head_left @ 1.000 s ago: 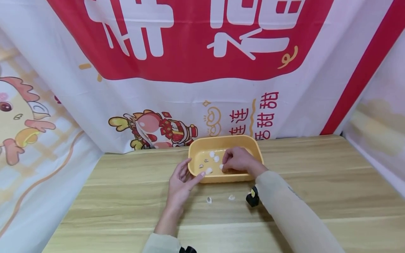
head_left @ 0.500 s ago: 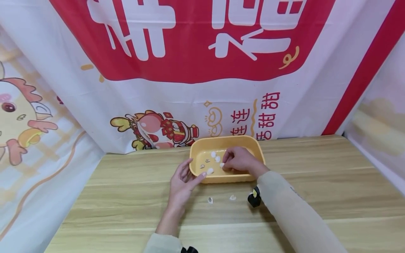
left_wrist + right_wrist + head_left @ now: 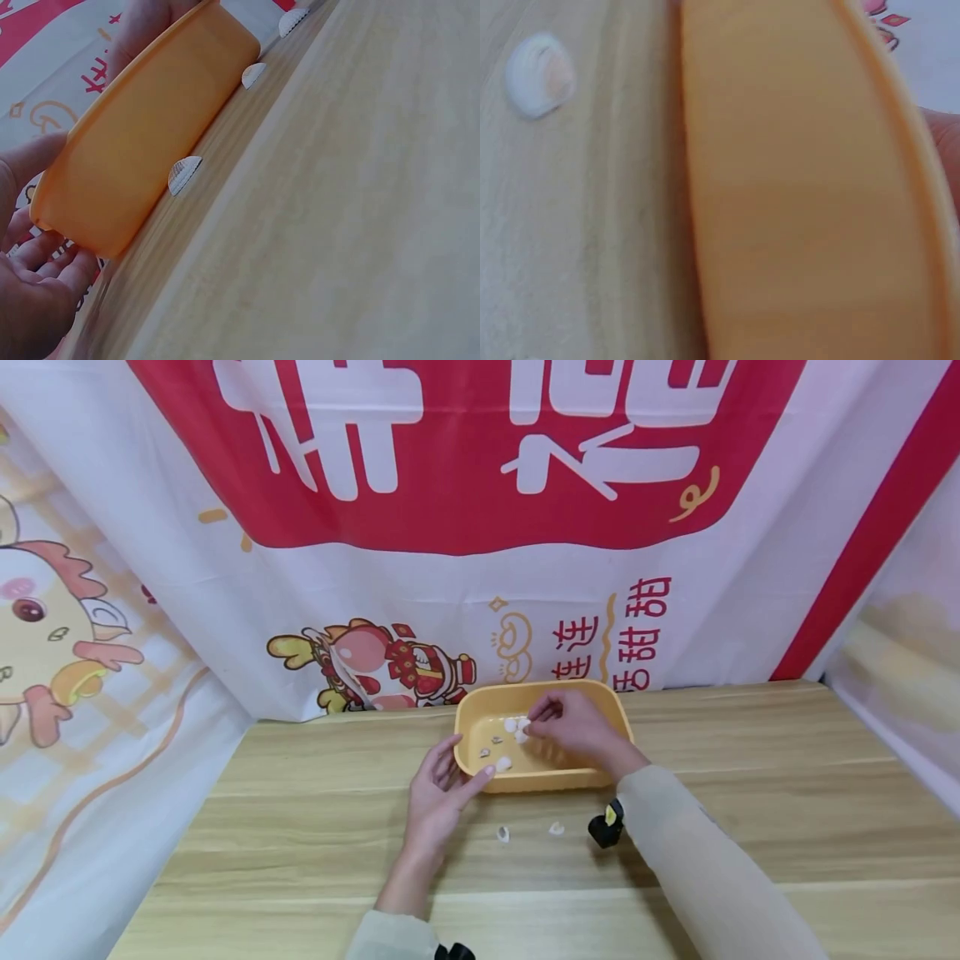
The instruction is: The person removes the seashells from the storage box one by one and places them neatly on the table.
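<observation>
Head view: yellow tub (image 3: 547, 781) on the wooden table (image 3: 300, 827), near the cloth (image 3: 420, 585), shells (image 3: 503, 765) inside.
Left hand (image 3: 435, 800): grips the tub's left end, presumably to steady it and leave the middle free.
Right hand (image 3: 573, 727): reaches into the tub, apparently pinching a white shell (image 3: 523, 725).
Table shells (image 3: 184, 176): three lie outside, along the tub's near side.

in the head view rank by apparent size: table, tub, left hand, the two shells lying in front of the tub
1. Table
2. Tub
3. Left hand
4. Left shell and right shell: too alike to rank
</observation>
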Demonstrator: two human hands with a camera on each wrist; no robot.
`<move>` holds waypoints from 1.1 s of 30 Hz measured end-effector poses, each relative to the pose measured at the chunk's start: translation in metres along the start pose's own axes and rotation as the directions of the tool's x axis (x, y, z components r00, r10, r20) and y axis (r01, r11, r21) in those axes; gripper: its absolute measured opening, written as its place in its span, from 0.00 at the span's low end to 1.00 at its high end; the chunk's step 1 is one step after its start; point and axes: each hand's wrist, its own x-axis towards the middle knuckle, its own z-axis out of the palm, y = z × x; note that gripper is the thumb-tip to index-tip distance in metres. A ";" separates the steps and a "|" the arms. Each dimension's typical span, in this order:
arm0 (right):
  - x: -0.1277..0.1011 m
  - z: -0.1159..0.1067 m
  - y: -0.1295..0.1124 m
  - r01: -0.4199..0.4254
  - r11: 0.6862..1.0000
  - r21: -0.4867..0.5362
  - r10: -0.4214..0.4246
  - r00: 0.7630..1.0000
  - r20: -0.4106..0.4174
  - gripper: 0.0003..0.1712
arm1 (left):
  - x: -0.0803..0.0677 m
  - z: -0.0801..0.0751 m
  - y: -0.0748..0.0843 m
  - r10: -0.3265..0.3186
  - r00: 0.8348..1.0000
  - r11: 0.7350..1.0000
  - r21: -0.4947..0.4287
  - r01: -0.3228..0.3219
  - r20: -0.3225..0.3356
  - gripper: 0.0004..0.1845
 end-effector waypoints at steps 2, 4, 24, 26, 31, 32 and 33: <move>-0.002 -0.004 -0.004 0.018 1.000 0.003 -0.018 1.000 -0.025 0.12 | -0.001 0.002 0.001 0.004 1.000 1.000 0.002 -0.004 -0.001 0.42; -0.004 -0.008 -0.008 0.028 1.000 -0.006 -0.028 0.998 -0.050 0.11 | -0.001 0.004 0.001 0.010 1.000 1.000 0.002 -0.010 -0.001 0.42; -0.063 -0.011 -0.021 0.074 0.991 0.112 -0.069 0.996 -0.052 0.13 | -0.001 0.002 0.001 -0.002 1.000 1.000 0.004 0.002 -0.011 0.42; -0.069 -0.007 -0.018 0.068 0.988 0.139 -0.063 0.997 -0.041 0.13 | -0.001 0.002 0.001 -0.003 1.000 1.000 0.005 0.003 -0.012 0.42; -0.083 0.002 -0.012 0.056 0.987 0.149 -0.049 0.998 -0.049 0.12 | -0.001 0.002 0.002 -0.007 1.000 1.000 0.005 0.007 -0.012 0.42; -0.086 0.003 -0.012 0.058 0.988 0.143 -0.051 0.997 -0.057 0.12 | -0.001 0.002 0.002 -0.007 1.000 1.000 0.006 0.007 -0.011 0.42; -0.088 0.004 -0.011 0.056 0.988 0.142 -0.047 0.997 -0.065 0.12 | -0.001 0.002 0.002 -0.007 1.000 1.000 0.007 0.007 -0.012 0.42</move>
